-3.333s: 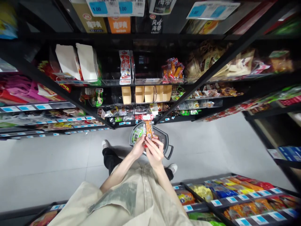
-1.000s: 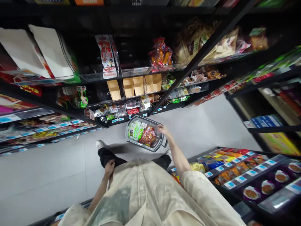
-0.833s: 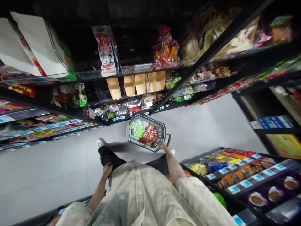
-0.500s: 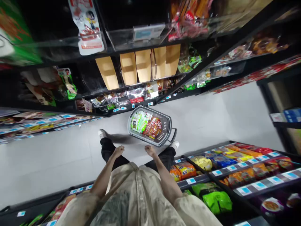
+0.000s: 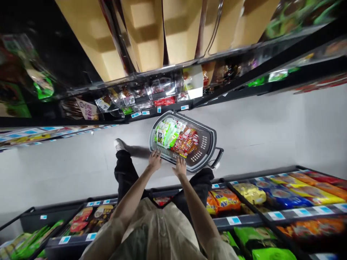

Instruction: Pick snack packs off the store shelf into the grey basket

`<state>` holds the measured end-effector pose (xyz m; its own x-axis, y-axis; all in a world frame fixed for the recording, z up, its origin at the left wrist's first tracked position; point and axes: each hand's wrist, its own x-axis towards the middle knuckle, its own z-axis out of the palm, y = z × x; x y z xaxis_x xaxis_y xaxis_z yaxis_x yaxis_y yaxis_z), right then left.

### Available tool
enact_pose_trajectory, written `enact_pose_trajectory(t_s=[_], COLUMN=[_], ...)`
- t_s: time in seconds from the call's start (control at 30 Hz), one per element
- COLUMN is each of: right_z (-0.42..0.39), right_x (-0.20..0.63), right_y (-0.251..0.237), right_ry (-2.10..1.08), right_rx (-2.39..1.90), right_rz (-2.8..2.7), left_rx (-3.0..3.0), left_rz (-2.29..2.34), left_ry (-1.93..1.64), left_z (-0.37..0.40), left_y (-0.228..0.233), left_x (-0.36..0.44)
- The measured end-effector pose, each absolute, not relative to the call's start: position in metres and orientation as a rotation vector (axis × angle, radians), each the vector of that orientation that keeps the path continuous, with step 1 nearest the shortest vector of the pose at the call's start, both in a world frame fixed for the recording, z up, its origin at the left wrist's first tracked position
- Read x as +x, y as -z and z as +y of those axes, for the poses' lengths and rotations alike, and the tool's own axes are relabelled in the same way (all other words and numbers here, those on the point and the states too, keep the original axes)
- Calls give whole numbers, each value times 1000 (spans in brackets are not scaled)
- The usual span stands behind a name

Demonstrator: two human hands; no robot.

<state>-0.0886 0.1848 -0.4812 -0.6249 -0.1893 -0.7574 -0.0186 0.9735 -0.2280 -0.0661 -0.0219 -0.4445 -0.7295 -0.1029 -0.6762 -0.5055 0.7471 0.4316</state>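
A grey shopping basket (image 5: pixel 207 142) stands on the pale floor in front of my feet. It holds green snack packets (image 5: pixel 166 131) on the left and red ones (image 5: pixel 186 141) on the right. My left hand (image 5: pixel 155 159) and my right hand (image 5: pixel 180 167) both reach down to the basket's near rim, fingers spread, holding nothing. Whether they touch the rim I cannot tell. The basket's black handle (image 5: pixel 217 159) sticks out at its right end.
Black shelving (image 5: pixel 116 119) with small snack packs and brown paper bags (image 5: pixel 146 32) rises beyond the basket. Low shelves of bright packets (image 5: pixel 284 195) run behind my legs. Grey floor tiles (image 5: pixel 271 133) stretch between the two racks.
One second ago my right hand was at the basket's rim and my left on my thigh. I have bent lower since, and both hands have come down to the basket's near edge.
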Motion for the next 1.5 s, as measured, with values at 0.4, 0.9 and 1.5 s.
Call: enact_pose_trajectory(t_s=[0.4,0.9,1.5], right_z=[228,246,251], right_x=[-95,-101,-92], right_y=[561,557,565], right_ry=[161,153,256], right_rx=[-568,-686,-756], right_rz=[2152,2083,2023], left_rx=[200,337,216], left_rz=[2306,1949,1880], left_ry=[-151,-96,-166], left_z=[-51,-40,-32], left_y=[514,546,531], left_x=[-71,-97,-52])
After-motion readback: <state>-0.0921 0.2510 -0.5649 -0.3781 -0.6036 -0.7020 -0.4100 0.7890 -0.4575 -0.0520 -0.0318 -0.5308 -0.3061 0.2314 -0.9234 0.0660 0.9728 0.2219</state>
